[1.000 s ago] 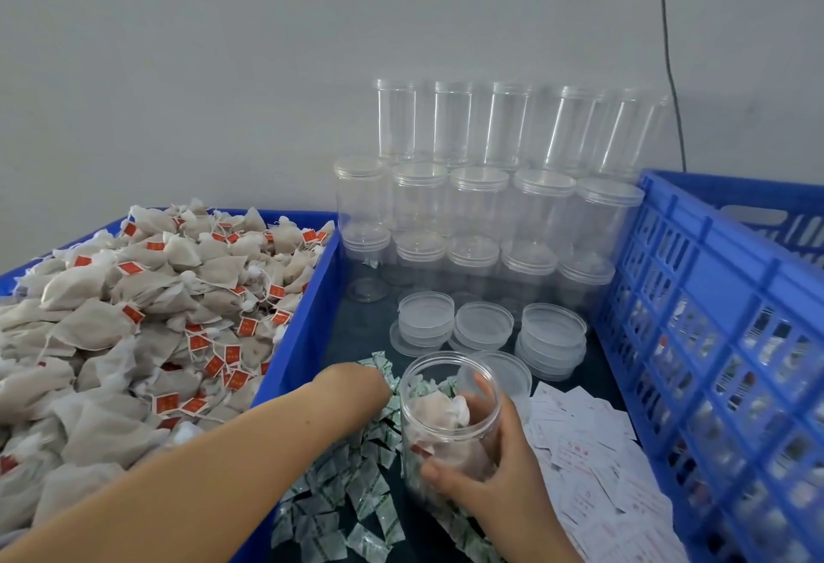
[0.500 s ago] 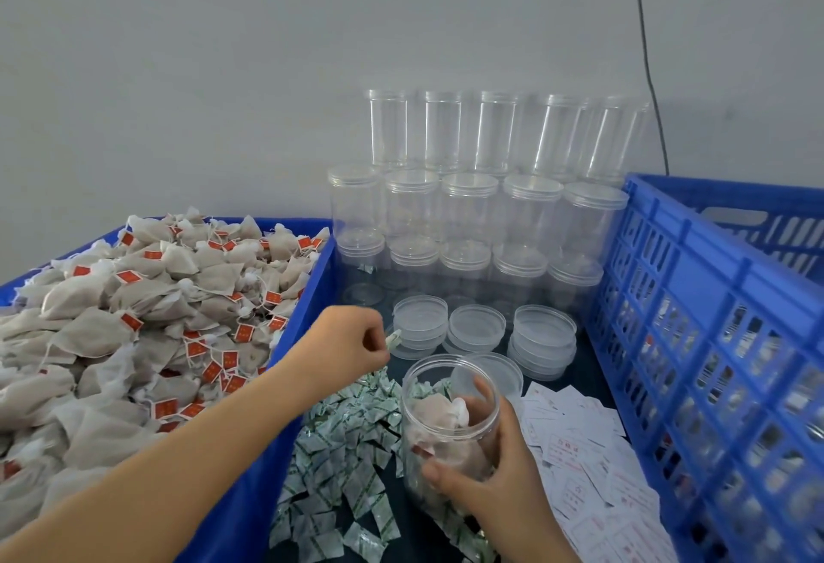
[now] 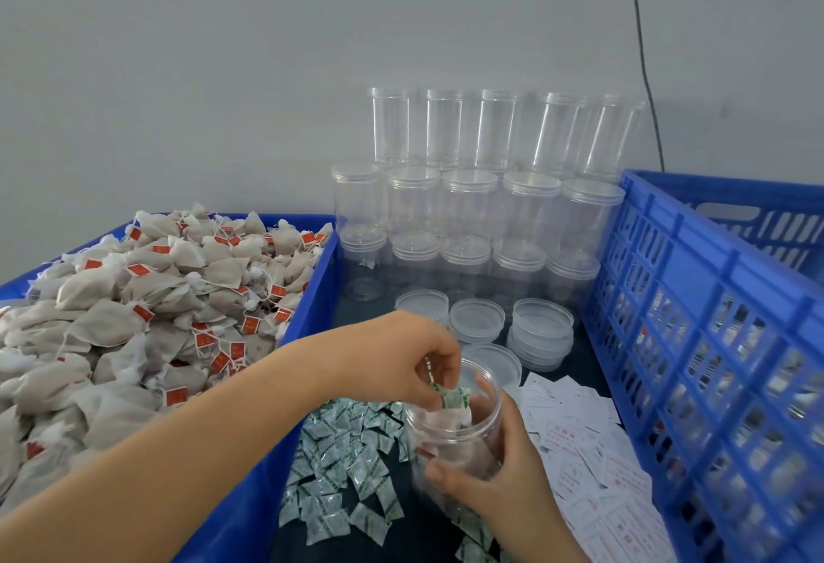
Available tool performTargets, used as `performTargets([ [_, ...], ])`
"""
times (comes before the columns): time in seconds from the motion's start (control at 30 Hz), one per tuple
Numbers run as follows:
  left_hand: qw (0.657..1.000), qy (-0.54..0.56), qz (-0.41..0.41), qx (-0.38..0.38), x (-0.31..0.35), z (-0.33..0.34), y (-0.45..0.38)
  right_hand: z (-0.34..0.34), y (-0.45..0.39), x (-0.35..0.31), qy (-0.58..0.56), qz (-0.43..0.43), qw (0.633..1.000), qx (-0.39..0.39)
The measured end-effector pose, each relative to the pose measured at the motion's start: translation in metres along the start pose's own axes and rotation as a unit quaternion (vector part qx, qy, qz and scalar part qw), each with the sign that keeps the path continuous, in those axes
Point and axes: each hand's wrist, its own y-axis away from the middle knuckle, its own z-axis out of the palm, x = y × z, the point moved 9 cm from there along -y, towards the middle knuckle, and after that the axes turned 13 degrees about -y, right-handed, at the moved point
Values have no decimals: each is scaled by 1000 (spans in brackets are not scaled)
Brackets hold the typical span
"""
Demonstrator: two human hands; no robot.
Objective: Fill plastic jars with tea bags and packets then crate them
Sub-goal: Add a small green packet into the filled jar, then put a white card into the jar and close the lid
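Head view: packet insertion at the jar mouth.
The left hand [image 3: 401,366] pinches a green-printed packet [image 3: 452,397] over the open jar [image 3: 455,433], which the right hand [image 3: 499,473] grips by its wall, tea bags already inside. A release off-centre risks the packet catching the rim and falling back among the loose packets [image 3: 343,464]; a loosened grip risks tipping the jar.

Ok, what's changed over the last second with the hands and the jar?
The left hand rose from the packet pile, pinching a green packet, and moved right to the open jar mouth. The right hand kept gripping the jar, tea bags inside.
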Motion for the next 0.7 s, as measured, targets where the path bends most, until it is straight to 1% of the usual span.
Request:
performTargets([
  [0.13,999,-53,5,-6,7,7,-4,-1,2,-2,7,-6,1000,-1],
  [0.3,986,-158,33,-26,15,16,-8,1,5,-7,8,-14,1000,-2],
  [0.37,984,-173,42,-29,19,16,-9,2,7,-12,5,-16,1000,-1],
  [0.4,985,-164,42,-15,19,10,-10,1,10,-14,1,-17,1000,-1],
  [0.47,993,-107,19,50,16,-11,-16,-5,17,-19,-9,-9,1000,8],
  [0.53,990,-24,-29,139,6,-30,-26,-17,27,-19,-31,2,999,29],
  [0.57,983,16,-61,170,0,-32,-33,-22,33,-19,-42,7,998,35],
  [0.6,978,43,-92,182,-5,-27,-40,-26,39,-21,-45,7,998,38],
  [0.63,977,54,-111,175,-6,-15,-48,-32,45,-24,-39,3,998,42],
  [0.7,985,46,-113,122,-1,24,-67,-47,56,-27,-41,-10,997,66],
])
